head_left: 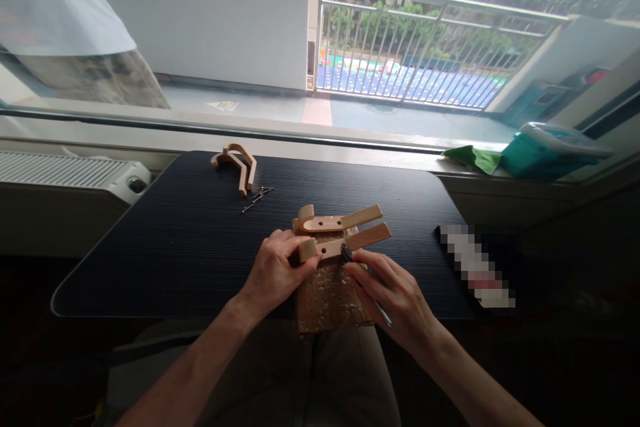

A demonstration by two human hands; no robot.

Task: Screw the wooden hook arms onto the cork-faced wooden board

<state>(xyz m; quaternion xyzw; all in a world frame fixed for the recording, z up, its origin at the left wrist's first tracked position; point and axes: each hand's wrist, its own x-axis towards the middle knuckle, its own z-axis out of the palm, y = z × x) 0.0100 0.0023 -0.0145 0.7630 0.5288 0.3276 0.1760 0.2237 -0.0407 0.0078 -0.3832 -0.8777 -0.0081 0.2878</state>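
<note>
Two bent wooden hooks lie on a brown, tape-wrapped block (327, 303) dotted with small holes. The far wooden hook (330, 223) has two dark holes and nothing touching it. My left hand (280, 263) pinches the near wooden hook (367, 235) by its curled end, thumb and fingers around it. In my right hand (393, 287) is a slim pen-like tool (384, 313) with a dark tip, which meets the near hook at its right hole. My fingers partly cover the tool, so its exact kind is unclear.
On the black table (165, 247), two more curved wooden pieces (243, 170) stand at the back left beside several screws (257, 199). A blurred-out flat item (475, 270) lies at the right edge. The sill holds a green cloth (473, 157) and a teal bucket (545, 150). Outside stands a person (75, 33).
</note>
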